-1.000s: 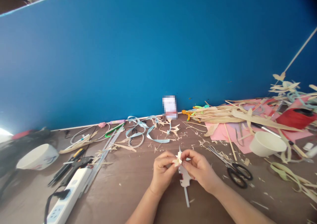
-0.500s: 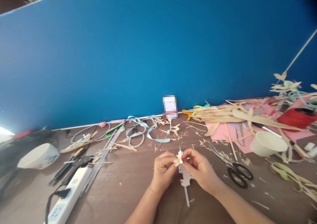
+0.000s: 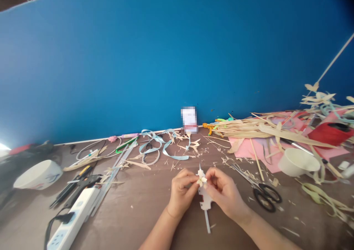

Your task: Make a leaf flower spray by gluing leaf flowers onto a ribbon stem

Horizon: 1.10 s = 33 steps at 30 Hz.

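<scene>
A small cream-coloured flower with pointed petals (image 3: 201, 180), seemingly of dried husk, is between my two hands. My left hand (image 3: 183, 191) pinches its left side between thumb and forefinger. On the right, the fingers of my right hand (image 3: 225, 191) are curled in at the petals, thumb and forefinger closed at the edge; their exact contact is partly hidden. Beneath the flower lies a pale, notched flat tool (image 3: 205, 204) with a pointed upper end and a narrow grey strip below, partly covered by my right hand.
Black-handled scissors (image 3: 267, 196) lie at right, near a white cup (image 3: 298, 162) and a pile of dried strips (image 3: 249, 128) on pink paper (image 3: 243, 152). Left are a power strip (image 3: 74, 220), a glue gun (image 3: 85, 185) and a white bowl (image 3: 38, 174). Blue ribbon (image 3: 174, 155) lies behind.
The flower has turned so its petals spread open towards me. My right fingers have shifted slightly right from its centre. The view has moved a little.
</scene>
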### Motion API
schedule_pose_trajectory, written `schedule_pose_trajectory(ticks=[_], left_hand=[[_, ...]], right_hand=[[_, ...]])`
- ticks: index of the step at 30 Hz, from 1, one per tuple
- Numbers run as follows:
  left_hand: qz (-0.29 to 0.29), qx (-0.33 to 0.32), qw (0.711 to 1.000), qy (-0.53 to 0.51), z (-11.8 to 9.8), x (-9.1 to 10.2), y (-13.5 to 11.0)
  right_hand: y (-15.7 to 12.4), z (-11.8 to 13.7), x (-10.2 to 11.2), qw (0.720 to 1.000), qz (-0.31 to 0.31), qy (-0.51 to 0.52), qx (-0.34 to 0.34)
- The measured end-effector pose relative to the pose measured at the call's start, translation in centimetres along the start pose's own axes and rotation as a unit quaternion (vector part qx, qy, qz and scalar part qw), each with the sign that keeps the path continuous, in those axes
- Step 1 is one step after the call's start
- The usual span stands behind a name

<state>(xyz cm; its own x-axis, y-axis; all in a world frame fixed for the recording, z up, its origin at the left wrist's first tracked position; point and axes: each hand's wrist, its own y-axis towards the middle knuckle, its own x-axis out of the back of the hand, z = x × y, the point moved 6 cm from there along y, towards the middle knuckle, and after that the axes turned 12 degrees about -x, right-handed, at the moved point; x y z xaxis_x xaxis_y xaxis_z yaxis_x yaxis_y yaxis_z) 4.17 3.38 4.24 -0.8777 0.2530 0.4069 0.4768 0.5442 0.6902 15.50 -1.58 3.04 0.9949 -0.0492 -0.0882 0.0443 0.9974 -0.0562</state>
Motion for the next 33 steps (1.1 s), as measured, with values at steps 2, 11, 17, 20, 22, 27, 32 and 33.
schedule_pose_trajectory(ticks=[2, 11, 17, 20, 22, 27, 32, 33], left_hand=[[0.006, -0.005, 1.0, 0.001, -0.04, -0.09, 0.04], [0.017, -0.019, 1.0, -0.016, -0.42, -0.37, 0.18], [0.021, -0.011, 0.999, -0.024, -0.18, -0.74, 0.01], [0.025, -0.008, 0.999, -0.031, -0.02, -0.88, -0.12], [0.03, -0.004, 0.999, -0.037, 0.1, -0.94, -0.2], [0.036, -0.01, 0.998, -0.049, 0.08, -0.97, -0.27], [0.037, -0.005, 0.999, -0.039, -0.17, -0.98, -0.16], [0.035, -0.002, 0.999, -0.035, -0.21, -0.97, -0.11]], right_hand=[[0.06, 0.34, 0.1, 1.0, -0.008, -0.007, 0.007], [0.4, 0.59, 0.5, 0.999, -0.024, -0.015, 0.022], [0.49, 0.66, 0.5, 0.999, -0.021, -0.023, 0.033], [0.56, 0.58, 0.46, 0.999, -0.019, -0.017, 0.026], [0.57, 0.55, 0.45, 1.0, -0.02, -0.012, 0.02], [0.48, 0.68, 0.36, 1.0, -0.022, -0.002, 0.018], [0.44, 0.51, 0.33, 1.0, -0.021, 0.001, 0.016], [0.44, 0.45, 0.34, 1.0, -0.022, 0.0, 0.017]])
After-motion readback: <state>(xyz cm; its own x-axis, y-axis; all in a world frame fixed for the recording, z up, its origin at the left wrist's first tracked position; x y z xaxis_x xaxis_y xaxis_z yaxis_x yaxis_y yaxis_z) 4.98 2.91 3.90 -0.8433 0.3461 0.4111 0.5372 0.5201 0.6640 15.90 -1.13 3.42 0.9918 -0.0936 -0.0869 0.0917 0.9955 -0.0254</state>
